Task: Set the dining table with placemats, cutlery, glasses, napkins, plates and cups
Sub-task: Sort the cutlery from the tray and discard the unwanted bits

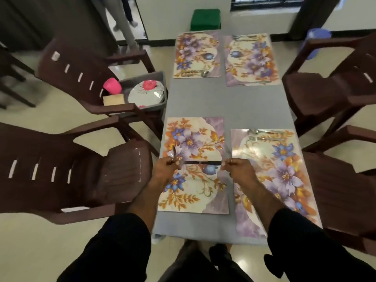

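While over near-left placemat (195, 180): left hand (165, 169) gripping spoon (174, 152) plus one end of knife (201, 162), right hand (241, 167) pinching other end, held level; remaining three placemats already carrying cutlery.

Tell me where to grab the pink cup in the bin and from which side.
Take the pink cup round its side wall from above. It leans at the grey bin's left corner, chair back behind and plates to its right, so only the top is free.

Brown plastic chairs (67, 171), green box (205, 19)
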### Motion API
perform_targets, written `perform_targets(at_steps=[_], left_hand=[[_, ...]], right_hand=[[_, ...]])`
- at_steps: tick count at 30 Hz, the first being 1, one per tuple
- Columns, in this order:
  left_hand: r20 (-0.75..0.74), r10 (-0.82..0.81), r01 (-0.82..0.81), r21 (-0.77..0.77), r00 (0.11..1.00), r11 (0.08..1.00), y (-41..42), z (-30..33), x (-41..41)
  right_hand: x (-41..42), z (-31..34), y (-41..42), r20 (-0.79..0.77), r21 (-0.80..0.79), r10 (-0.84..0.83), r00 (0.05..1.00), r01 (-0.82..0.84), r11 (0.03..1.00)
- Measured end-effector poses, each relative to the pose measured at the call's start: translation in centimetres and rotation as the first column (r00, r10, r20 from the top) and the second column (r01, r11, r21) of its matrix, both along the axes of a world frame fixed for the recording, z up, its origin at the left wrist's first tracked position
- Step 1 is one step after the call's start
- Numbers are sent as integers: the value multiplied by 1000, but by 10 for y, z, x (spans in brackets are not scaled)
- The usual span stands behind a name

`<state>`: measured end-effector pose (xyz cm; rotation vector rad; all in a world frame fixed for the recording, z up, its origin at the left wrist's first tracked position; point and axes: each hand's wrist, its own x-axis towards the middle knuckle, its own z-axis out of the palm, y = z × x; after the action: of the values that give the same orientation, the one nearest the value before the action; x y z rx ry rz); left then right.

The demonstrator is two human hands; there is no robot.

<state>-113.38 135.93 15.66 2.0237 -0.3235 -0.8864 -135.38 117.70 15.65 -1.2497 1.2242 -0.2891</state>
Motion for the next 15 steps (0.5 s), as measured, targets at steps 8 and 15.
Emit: perform_targets(at_steps=[8, 15], left_hand=[[402, -259, 149, 285, 878, 947, -41, -31, 37], [435, -244, 128, 279, 867, 952, -101, -42, 97]], right_hand=[[44, -31, -52, -371, -379, 243, 896, -385, 841], [111, -47, -105, -473, -425, 225, 852, -444, 789]])
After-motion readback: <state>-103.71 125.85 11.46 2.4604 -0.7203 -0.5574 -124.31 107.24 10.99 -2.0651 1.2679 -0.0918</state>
